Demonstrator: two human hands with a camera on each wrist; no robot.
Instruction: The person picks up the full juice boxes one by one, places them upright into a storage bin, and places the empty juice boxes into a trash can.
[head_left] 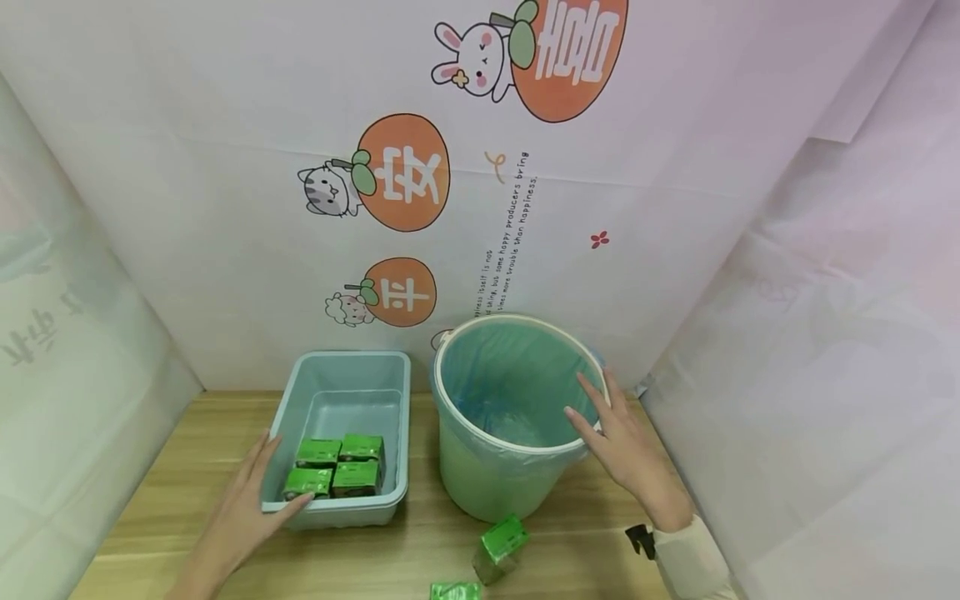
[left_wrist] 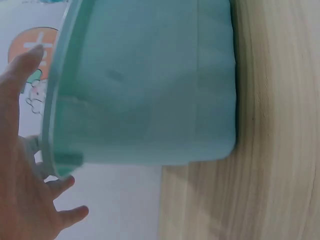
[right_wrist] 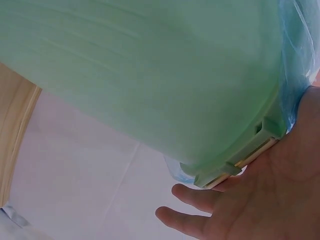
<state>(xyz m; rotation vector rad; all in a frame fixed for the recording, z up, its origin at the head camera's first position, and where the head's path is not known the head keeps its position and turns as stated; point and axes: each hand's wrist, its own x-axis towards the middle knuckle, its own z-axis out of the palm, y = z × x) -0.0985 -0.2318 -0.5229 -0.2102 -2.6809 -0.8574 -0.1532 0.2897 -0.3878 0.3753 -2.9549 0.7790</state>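
A pale blue plastic basin (head_left: 408, 417) holds several small green-topped boxes (head_left: 356, 477) at its near end. My left hand (head_left: 243, 508) rests at the basin's near left corner, with the thumb along the front rim and the fingers along the left side. Its fingers spread beside the rim in the left wrist view. To the right stands a light green trash bin (head_left: 480, 475) with a thin plastic liner (right_wrist: 300, 45) under a white rim ring. My right hand (head_left: 622, 442) lies at the bin's right rim, fingers loosely spread, some over the opening and some outside.
A tilted green-topped box (head_left: 498, 550) is on the wooden table (head_left: 405, 558) in front of the bin. Another green box (head_left: 455, 591) is cut off by the bottom edge of the head view. White printed sheets (head_left: 247, 233) wall the table at the back and sides.
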